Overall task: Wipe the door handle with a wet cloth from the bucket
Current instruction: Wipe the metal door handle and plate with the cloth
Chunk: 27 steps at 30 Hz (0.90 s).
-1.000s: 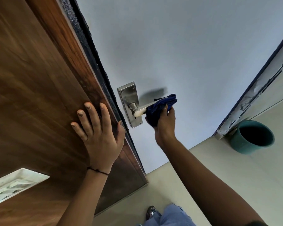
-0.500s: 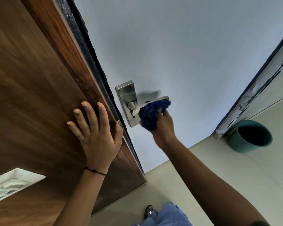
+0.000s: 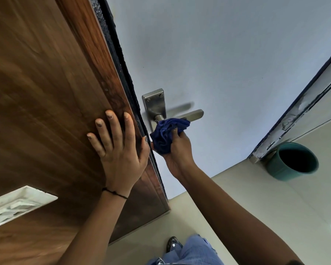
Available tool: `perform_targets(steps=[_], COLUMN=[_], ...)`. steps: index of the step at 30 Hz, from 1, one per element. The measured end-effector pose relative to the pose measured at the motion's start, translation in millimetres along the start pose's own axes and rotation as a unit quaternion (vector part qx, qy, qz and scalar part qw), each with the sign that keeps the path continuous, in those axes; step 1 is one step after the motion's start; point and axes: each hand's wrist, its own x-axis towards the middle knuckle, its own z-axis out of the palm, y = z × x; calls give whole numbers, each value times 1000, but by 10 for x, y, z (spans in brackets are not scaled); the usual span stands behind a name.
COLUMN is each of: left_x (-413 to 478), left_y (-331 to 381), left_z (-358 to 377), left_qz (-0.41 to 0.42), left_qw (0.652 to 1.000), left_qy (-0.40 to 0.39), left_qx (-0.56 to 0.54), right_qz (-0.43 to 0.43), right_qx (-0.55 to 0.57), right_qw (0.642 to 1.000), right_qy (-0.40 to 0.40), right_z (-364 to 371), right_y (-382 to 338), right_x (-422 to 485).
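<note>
Both hands are at work on the door. My right hand (image 3: 177, 150) is closed around a bunched blue cloth (image 3: 165, 134), fingers curled into its folds, and presses the wad up against the underside of the door handle (image 3: 191, 115) near where the lever meets its neck. The outer end of the lever shows bare metal beyond the cloth, so I judge that part is either done or waiting its turn. Bunching the cloth rather than laying it flat gives a thick pad that can wrap partway around the bar.

My left hand (image 3: 118, 148) lies flat and spread on the brown wooden door (image 3: 46, 92), fingers fanned, thumb hooked near the door's edge. It holds nothing; I take it that it is there to brace the open door so the rubbing does not swing it.

Behind the lever sits the steel backplate (image 3: 154, 105), screwed to the pale face of the door, with the lever's shadow thrown across it.

Farther off, the teal bucket (image 3: 283, 169) stands on the floor (image 3: 256, 197) against the worn door frame (image 3: 294, 115), well apart from the handle. Whether it holds water I cannot tell; its inside is dark.
</note>
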Motion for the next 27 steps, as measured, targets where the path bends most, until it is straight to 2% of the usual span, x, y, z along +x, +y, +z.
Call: perform_targets(steps=[6,10,17,23,27], left_x=[-11,-5,-11,-23,-13], left_y=[-3,-4,-11,-14,-6], left_z=[-17,-20,5,16,25], left_qz=[0,3,1,1,-1], left_qw=[1000,1000,1000,1000,1000], left_qy=[1,-2,0,8,11], left_qx=[-10,-10,4,6,13], right_qz=[-32,-41,-78,-142,-186], right_qx=[-132,-181,-306,-433,-481], right_qw=[991,983,949,890,856], right_qy=[1,-4,-10,-22,30], right_z=[20,9,20,-129,-426], right_y=[182,203,153,36,-10], right_x=[-31,-36,-81,-72,-42])
